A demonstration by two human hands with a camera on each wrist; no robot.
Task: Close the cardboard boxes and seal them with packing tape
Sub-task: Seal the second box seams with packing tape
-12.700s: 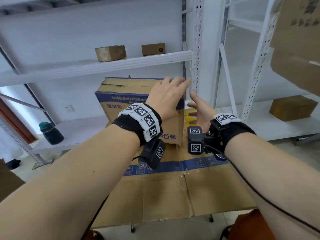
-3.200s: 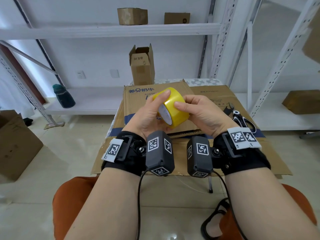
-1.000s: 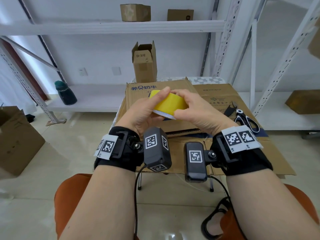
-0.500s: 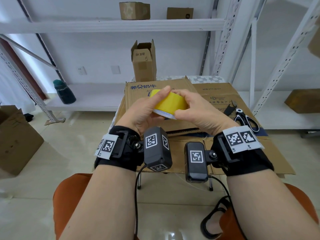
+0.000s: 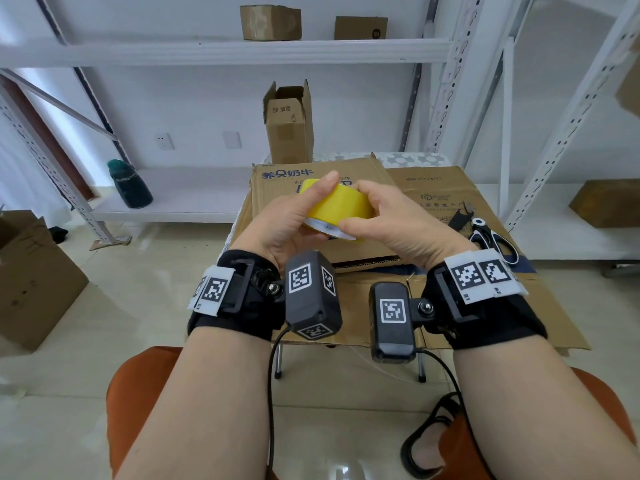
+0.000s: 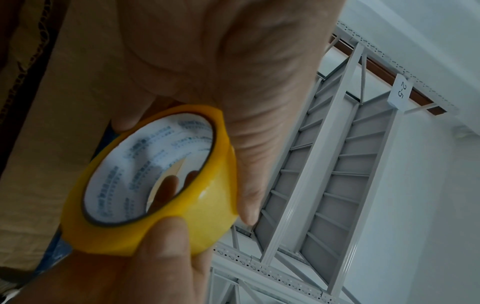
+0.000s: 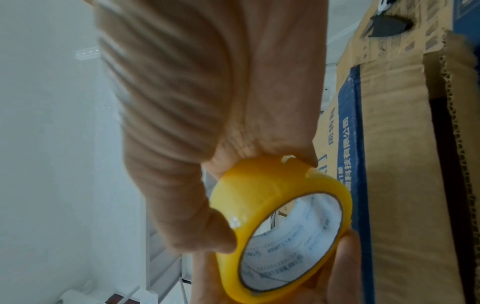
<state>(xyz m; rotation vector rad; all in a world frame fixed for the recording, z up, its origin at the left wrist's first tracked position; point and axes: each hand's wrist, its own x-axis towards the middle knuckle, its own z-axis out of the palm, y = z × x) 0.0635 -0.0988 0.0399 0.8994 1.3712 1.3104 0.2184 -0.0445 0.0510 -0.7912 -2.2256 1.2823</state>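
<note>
Above the flattened cardboard box (image 5: 322,181), you hold a yellow packing tape roll (image 5: 337,206) in both hands.
Your left hand (image 5: 287,223) curls round the roll's left side, thumb on top; your right hand (image 5: 391,220) pinches the right side, fingers (image 5: 367,190) bent on the outer band. Roll tilted, white printed core (image 6: 150,174) facing you, off the cardboard. Small open carton (image 5: 289,123) stands upright behind the flat box. Black-handled scissors (image 5: 488,233) lie on the cardboard sheet (image 5: 446,192) to your right. Dark green bottle (image 5: 130,185) sits on the low shelf (image 5: 180,199), left. Two small boxes (image 5: 270,22) on the upper shelf.
</note>
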